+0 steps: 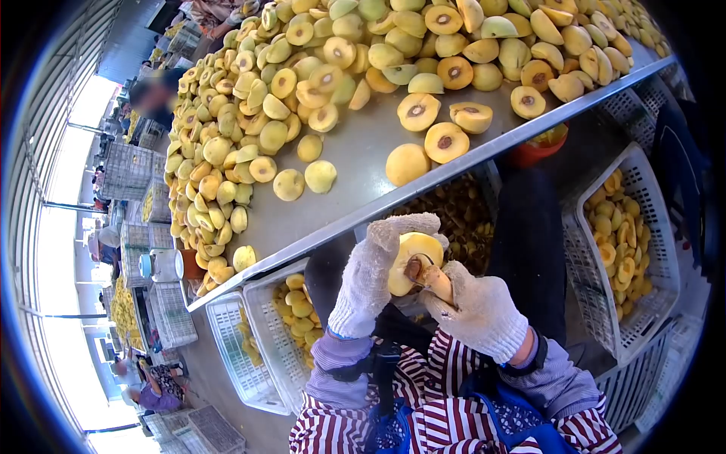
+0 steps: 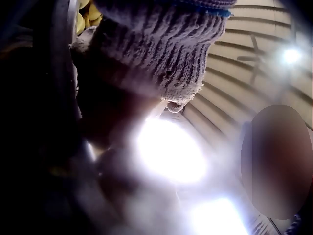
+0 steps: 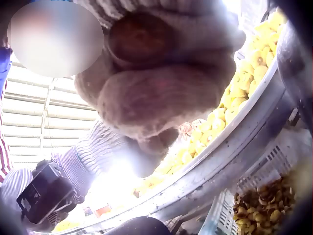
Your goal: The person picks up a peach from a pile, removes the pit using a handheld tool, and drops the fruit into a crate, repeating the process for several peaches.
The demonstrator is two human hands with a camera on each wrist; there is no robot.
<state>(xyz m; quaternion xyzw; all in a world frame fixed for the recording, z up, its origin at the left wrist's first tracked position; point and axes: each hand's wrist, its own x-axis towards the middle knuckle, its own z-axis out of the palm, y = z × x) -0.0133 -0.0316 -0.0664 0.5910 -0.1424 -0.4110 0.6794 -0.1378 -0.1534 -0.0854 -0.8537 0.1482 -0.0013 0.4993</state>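
My left hand (image 1: 363, 276), in a whitish knit glove, holds a yellow peach half (image 1: 417, 246) with its cut face toward my right hand. The brown pit (image 1: 414, 268) shows in that face. My gloved right hand (image 1: 484, 310) grips a wooden-handled pitting tool (image 1: 439, 285), its front end right at the pit. In the right wrist view the curled right glove (image 3: 156, 100) surrounds the round brown handle end (image 3: 139, 38). The left wrist view shows mostly the glove cuff (image 2: 156, 54); the left fingers are dark and glare-washed there.
A metal-edged table (image 1: 348, 159) in front bears a heap of halved peaches (image 1: 257, 106). White crates of peach halves stand at right (image 1: 620, 333) and left (image 1: 265, 356). Beneath the edge lies a container of brown pits (image 1: 454, 208), near a red bowl (image 1: 533, 153).
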